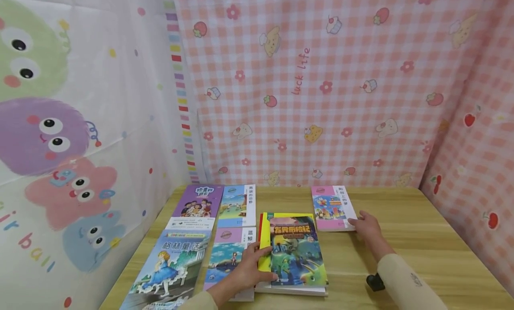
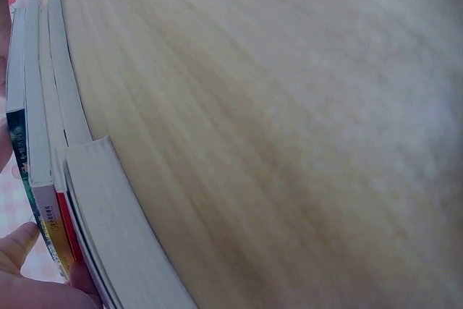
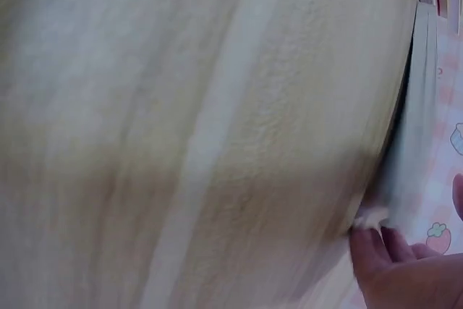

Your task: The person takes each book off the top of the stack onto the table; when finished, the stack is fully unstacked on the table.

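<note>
Left hand (image 2: 36, 291) against stacked books (image 2: 35, 106), another book (image 2: 130, 229) beside, wood-grain tabletop (image 2: 253, 142)

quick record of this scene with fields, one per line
surface: wooden table
left grip: holds left edge of book stack
stack top: dark green book
right grip: holds pink-and-white book near its lower right corner
left of stack: purple book, light blue book, sea-scene book, girl-cover book
backdrop: pink checked curtain
unclear: black object by right sleeve

We count: loose books (image 1: 195, 207) (image 1: 234, 207) (image 1: 166, 270) (image 1: 225, 256) (image 1: 331, 207), five; stack of books (image 1: 299, 256), one, its volumes uncertain; hands (image 1: 250, 270) (image 1: 367, 228), two; table (image 1: 413, 229), one; black object (image 1: 375, 282), one.
</note>
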Tool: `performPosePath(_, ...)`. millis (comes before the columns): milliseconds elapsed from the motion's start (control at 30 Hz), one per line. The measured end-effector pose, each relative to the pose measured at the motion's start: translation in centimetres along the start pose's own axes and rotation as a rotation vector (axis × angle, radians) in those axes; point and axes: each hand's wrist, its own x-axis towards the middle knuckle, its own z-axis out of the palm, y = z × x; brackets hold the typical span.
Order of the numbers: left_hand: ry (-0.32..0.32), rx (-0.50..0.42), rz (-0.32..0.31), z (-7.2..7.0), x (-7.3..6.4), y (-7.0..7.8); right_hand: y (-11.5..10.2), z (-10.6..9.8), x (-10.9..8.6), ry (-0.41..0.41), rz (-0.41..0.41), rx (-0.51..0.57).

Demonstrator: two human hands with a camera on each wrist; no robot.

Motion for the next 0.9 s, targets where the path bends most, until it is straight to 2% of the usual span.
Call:
performPosePath(200, 0.002, 0.019, -0.015, -0.2, 0.0, 0.3, -0.9, -0.1, -0.3, -0.020, -0.045, -0.106)
performPosePath(333, -0.007, 0.074, -0.007, -0.7, 0.1, 0.3, -1.7, 0.6, -0.8, -0.038, -0.086, -0.138)
performPosePath(433, -0.015, 0.130, 0.024, -1.1, 0.2, 0.1, -2.0, 1.4, -1.4, -0.060, -0.113, -0.117)
performPosePath(667, 0.009, 0.262, 0.079, -1.7, 0.0, -0.4, -2.4, 3.7, -3.3, -0.088, -0.187, -0.054)
performPosePath(900, -0.019, 0.343, 0.069, -1.7, -0.3, -0.6, -2.0, 5.0, -5.3, -0.124, -0.225, -0.036)
